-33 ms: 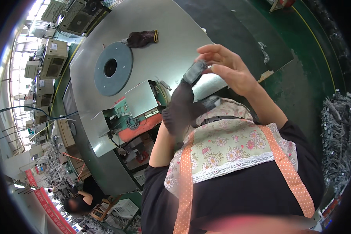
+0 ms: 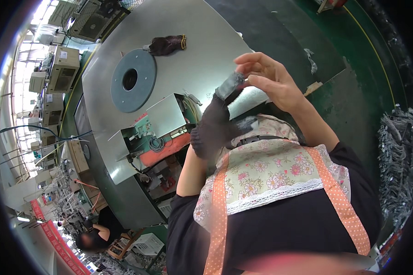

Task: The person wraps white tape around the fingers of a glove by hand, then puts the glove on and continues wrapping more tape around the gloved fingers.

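Observation:
My left hand [image 2: 218, 120] wears a dark knitted glove with grey, tape-like coverings on its fingers. Its covered thumb [image 2: 247, 124] stands well apart from the fingers, and nothing shows between them. The grey covering [image 2: 229, 85] over the fingers points up and right, toward my right hand. My right hand [image 2: 273, 82] is bare; its thumb and bent fingers close round the tip of that covering, while the index finger arches above it. Both hands are over the table's near edge, in front of my flowered apron [image 2: 270, 174].
On the metal table [image 2: 197, 59] lie a second dark glove [image 2: 166, 45] and a grey ring-shaped disc [image 2: 144, 91]. Nearer stands an open metal box [image 2: 163, 114] with cables. A person [image 2: 98, 233] sits at lower left. Grey strips [image 2: 399, 160] pile up at right.
The gloved fingertips and my right fingers have shifted very slightly right and nearer to me. Nothing else visibly moved.

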### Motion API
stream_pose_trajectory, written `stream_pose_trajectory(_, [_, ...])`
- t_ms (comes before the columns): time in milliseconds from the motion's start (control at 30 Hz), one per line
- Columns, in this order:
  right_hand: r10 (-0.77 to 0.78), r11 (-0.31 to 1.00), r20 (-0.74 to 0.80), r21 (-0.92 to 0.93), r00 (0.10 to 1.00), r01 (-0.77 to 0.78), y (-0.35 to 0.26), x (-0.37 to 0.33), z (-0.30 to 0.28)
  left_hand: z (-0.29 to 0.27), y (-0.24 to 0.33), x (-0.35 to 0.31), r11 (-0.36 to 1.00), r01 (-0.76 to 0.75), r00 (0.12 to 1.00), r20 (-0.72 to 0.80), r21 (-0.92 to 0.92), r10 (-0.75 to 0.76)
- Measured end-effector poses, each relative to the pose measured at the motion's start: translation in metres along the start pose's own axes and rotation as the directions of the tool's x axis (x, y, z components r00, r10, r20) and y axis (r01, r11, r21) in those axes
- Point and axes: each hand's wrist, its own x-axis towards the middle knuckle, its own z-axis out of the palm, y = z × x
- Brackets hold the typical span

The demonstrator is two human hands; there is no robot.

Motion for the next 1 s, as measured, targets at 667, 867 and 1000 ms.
stream_pose_trajectory(667, [-0.095,0.862,-0.183,-0.507,0.979,-0.011,0.016,-0.01,0.026,-0.016,0.029,-0.011,0.511,0.517,0.856,0.437,-0.687,-0.277])
stream_pose_trajectory(867, [0.091,0.973,-0.121,-0.2,0.989,-0.114,0.016,0.001,0.018,-0.004,0.018,-0.024,0.153,0.431,0.881,0.378,-0.889,-0.284])
stream_pose_trajectory(1000, [0.178,0.977,-0.108,-0.1,0.978,-0.189,0.009,0.003,0.024,0.001,0.018,-0.02,0.184,0.364,0.877,0.27,-0.913,-0.397])
